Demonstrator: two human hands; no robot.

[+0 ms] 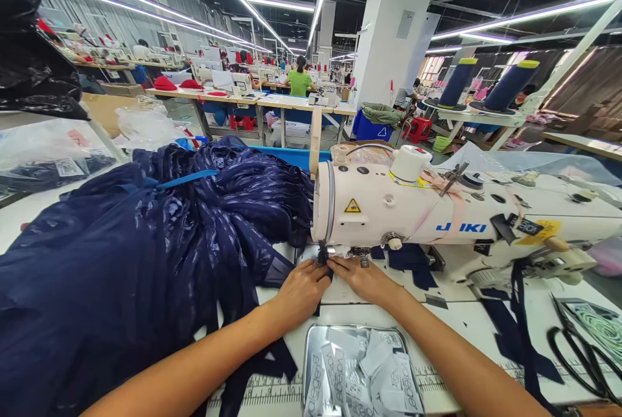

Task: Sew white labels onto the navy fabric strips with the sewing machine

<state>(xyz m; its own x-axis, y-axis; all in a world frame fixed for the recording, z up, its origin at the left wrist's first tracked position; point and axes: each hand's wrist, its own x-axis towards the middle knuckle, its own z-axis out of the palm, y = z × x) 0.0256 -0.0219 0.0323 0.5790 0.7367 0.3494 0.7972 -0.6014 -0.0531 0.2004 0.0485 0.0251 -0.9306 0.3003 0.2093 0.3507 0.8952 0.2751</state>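
Observation:
A white sewing machine [379, 203] stands in front of me, its needle and presser foot area [323, 252] at the left end. My left hand [302, 287] is just left of the foot, fingers curled and closed on a navy fabric edge [318, 308]. From the other side, my right hand [363, 280] reaches in, its fingertips pressed together at the same fabric beside the foot. Both hands largely hide that small piece. A large heap of navy garments [160, 261] spreads to the left, its near end beside my left hand.
A metal tray [308, 365] of printed labels [374, 365] sits between my forearms. Black scissors [578, 346] and navy strips [519, 333] lie at right. Navy scraps [413, 265] rest under the machine arm. Thread cones [510, 85] stand behind. A person in green [299, 82] sits further back.

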